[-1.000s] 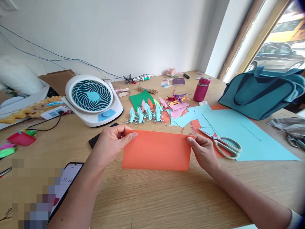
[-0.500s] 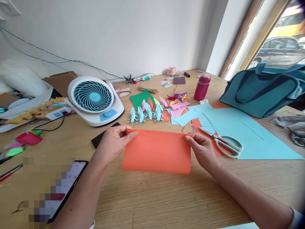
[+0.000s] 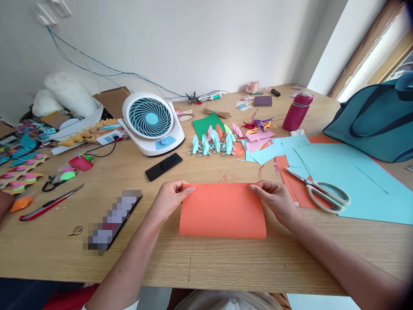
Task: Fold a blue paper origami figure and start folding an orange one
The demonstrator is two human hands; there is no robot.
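Note:
An orange sheet of paper (image 3: 223,213) is bent over on itself, its rounded fold toward me and its edges at the far side. My left hand (image 3: 172,199) pinches the far left corner between thumb and fingers. At the far right corner my right hand (image 3: 274,199) does the same. Beyond the paper stand several folded light-blue paper figures (image 3: 213,145). A pair of scissors (image 3: 322,191) lies to the right of my right hand, over orange and light-blue paper (image 3: 351,176).
A white fan (image 3: 151,122) and a black phone (image 3: 163,166) lie beyond my left hand. Another phone (image 3: 118,219) and a craft knife (image 3: 53,202) are at left. A red bottle (image 3: 298,112) and a teal bag (image 3: 371,120) stand at back right. At the left edge shows another person's hand (image 3: 4,202).
The view has swung left and taken in more of the table's front edge. Both hands still grip the orange paper, which now appears lower and more level.

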